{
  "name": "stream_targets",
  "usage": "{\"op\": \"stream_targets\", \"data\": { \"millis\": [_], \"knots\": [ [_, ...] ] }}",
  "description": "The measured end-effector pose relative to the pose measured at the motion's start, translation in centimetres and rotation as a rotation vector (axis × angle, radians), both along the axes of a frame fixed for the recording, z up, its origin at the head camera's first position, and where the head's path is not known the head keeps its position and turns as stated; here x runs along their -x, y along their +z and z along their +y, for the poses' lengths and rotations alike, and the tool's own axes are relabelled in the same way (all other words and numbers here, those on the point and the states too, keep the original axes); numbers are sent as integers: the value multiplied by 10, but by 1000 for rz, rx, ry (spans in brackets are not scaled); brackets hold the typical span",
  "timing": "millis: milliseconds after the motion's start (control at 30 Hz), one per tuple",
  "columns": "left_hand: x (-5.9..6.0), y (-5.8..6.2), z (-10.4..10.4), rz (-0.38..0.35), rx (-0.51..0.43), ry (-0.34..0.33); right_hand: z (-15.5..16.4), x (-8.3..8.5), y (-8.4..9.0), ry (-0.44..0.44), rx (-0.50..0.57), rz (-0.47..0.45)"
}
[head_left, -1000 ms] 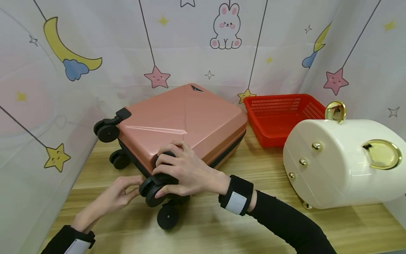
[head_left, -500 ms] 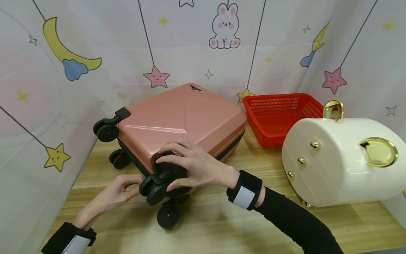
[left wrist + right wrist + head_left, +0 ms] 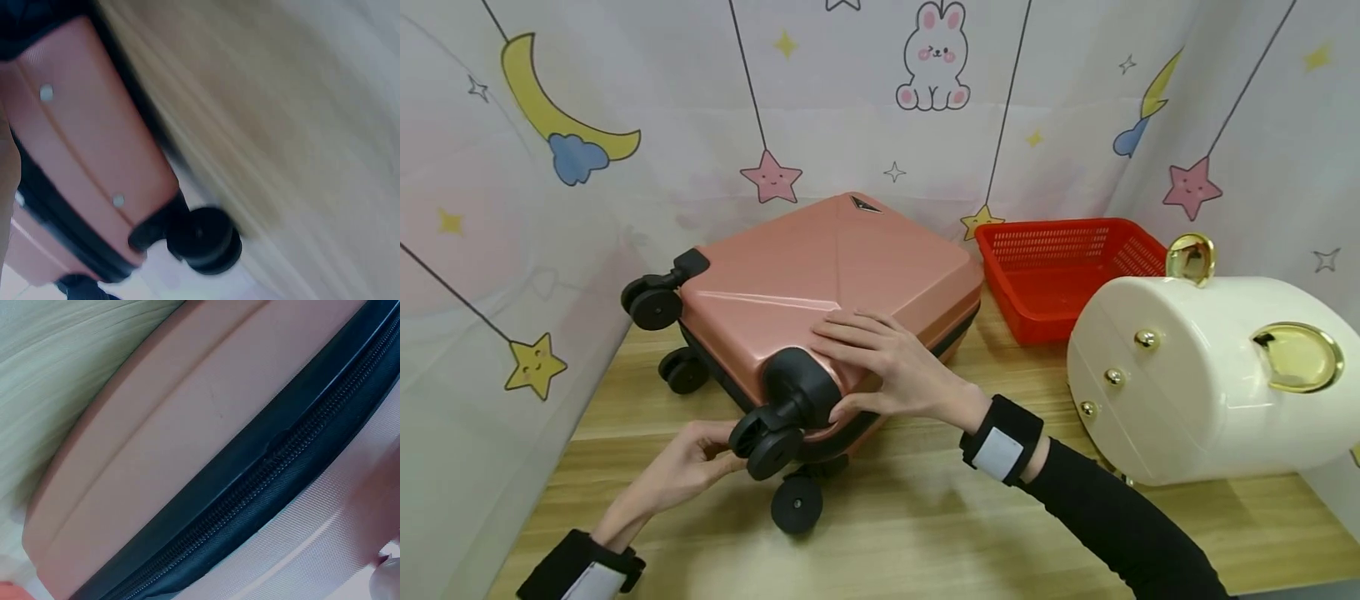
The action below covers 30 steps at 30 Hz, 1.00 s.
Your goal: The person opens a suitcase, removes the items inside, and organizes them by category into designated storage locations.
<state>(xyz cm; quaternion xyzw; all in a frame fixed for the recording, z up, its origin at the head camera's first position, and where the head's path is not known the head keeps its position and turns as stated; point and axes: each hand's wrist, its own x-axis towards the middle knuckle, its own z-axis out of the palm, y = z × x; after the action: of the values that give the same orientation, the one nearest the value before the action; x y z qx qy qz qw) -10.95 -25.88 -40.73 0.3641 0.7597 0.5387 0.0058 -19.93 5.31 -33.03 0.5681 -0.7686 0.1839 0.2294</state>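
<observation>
Nearest, the left hand (image 3: pixel 688 467) is seen with its fingers curled round the twin caster wheel (image 3: pixel 767 442) at the near corner of the pink suitcase (image 3: pixel 827 283), evidently so that the wheel is kept from swivelling; a second wheel (image 3: pixel 796 503) hangs just below it, clear of the wooden table (image 3: pixel 925 525). The right hand (image 3: pixel 891 371) is laid on the shell just beside the black corner housing (image 3: pixel 801 385), fingers straight and spread, thumb under the edge; the case appears to be steadied by this pressure, nothing being gripped. The suitcase is laid flat on its side on the table, wheels toward the viewer and to the left, its zip (image 3: pixel 262 481) running along the seam; the far-left wheels (image 3: pixel 651 302) stand free of the surface. To the right, near, a cream cabinet with gold knobs (image 3: pixel 1210 375) is tipped onto its side; behind it a red basket (image 3: pixel 1060 275) is set beside the suitcase. Farthest, a curtain printed with stars (image 3: pixel 771 177) is hung as backdrop.
</observation>
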Motion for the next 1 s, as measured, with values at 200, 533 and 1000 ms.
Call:
{"op": "stream_targets", "data": {
  "millis": [200,533,1000],
  "knots": [
    [-1,-11,16,-85,-73,-54,0,3,-2,22,23,-23],
    [-1,-17,34,-252,-207,-178,2,3,-4,45,94,-15],
    [0,-6,35,-188,-71,-159,9,-7,-24,80,320,128]
  ]
}}
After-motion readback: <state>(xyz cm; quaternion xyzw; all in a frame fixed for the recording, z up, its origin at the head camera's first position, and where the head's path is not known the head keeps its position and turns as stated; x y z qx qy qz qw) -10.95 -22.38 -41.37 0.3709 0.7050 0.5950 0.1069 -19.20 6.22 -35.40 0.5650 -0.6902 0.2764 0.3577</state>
